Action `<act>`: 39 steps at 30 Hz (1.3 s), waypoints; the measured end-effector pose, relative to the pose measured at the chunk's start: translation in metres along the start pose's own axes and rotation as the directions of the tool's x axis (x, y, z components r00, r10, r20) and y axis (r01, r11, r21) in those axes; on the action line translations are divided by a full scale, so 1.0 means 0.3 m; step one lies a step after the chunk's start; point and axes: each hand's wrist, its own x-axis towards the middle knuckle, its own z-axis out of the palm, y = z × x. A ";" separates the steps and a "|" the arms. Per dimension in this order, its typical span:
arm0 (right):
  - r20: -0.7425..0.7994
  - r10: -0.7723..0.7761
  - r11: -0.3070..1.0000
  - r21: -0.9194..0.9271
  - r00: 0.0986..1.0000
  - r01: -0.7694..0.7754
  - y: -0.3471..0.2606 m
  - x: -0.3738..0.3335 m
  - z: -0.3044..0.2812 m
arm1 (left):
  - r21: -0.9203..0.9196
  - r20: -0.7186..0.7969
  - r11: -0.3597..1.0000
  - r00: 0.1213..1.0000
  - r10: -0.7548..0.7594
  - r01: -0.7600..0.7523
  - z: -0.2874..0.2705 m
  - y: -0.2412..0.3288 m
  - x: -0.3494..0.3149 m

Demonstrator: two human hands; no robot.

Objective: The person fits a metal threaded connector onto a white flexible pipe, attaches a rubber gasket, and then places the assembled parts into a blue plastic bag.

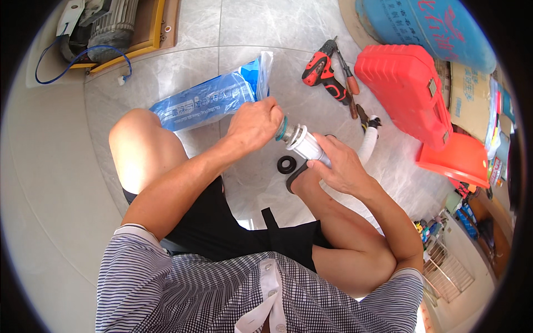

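Note:
My right hand (340,165) grips the white plastic body of a sink drain (306,145). Its ribbed white nut and a short metal-looking threaded section point up and left. At that end sits a teal ring (282,129), right against the curled fingers of my left hand (254,123). That hand is closed round the end of the drain, and its fingers hide what they cover. Below the drain, a black rubber ring (286,165) lies flat on the floor. Just beyond my left hand is a blue and clear plastic package (205,100).
A red and black cordless drill (325,72) and a screwdriver (350,77) lie ahead, near pliers (363,117) and a white hose (368,143). To the right are a red case (401,89), a red basin (458,161) and a blue cylinder (427,30). A motor (114,30) stands far left.

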 end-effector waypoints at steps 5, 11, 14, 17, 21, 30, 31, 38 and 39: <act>-0.017 -0.008 0.999 -0.041 1.000 0.007 -0.030 -0.010 -0.023 | 0.016 0.027 0.996 0.996 0.083 -0.083 -0.021 -0.005 0.018; -0.032 -0.069 0.995 -0.078 0.997 0.066 -0.049 0.001 -0.038 | -0.073 0.061 0.997 0.998 0.004 0.000 -0.053 -0.011 0.029; -0.097 -0.104 0.994 -0.056 0.990 0.099 -0.041 -0.007 -0.031 | -0.086 0.063 0.996 0.998 -0.017 0.022 -0.062 -0.023 0.048; -0.091 -0.062 0.996 -0.073 0.994 0.055 -0.047 -0.002 -0.052 | -0.049 0.058 0.999 0.998 -0.009 0.012 -0.056 -0.023 0.042; -0.085 -0.080 0.993 -0.089 0.993 0.072 -0.039 0.001 -0.047 | -0.046 0.102 0.998 0.994 -0.033 0.037 -0.056 0.001 0.035; -0.041 -0.081 0.986 -0.149 0.996 0.074 -0.022 0.011 -0.041 | -0.033 0.039 0.999 0.998 0.040 -0.038 -0.017 -0.026 0.022; -0.024 -0.076 0.991 -0.117 0.997 0.073 -0.016 0.014 -0.041 | -0.033 0.040 0.999 0.998 0.039 -0.038 -0.016 -0.025 0.021; 0.053 -0.085 0.993 0.090 0.995 0.080 0.004 0.023 -0.066 | -0.070 0.042 0.997 0.998 0.046 -0.043 -0.011 -0.017 0.008; 0.054 -0.085 0.993 0.090 0.995 0.080 0.008 0.022 -0.066 | -0.086 0.031 0.996 0.999 0.040 -0.037 -0.010 -0.016 0.007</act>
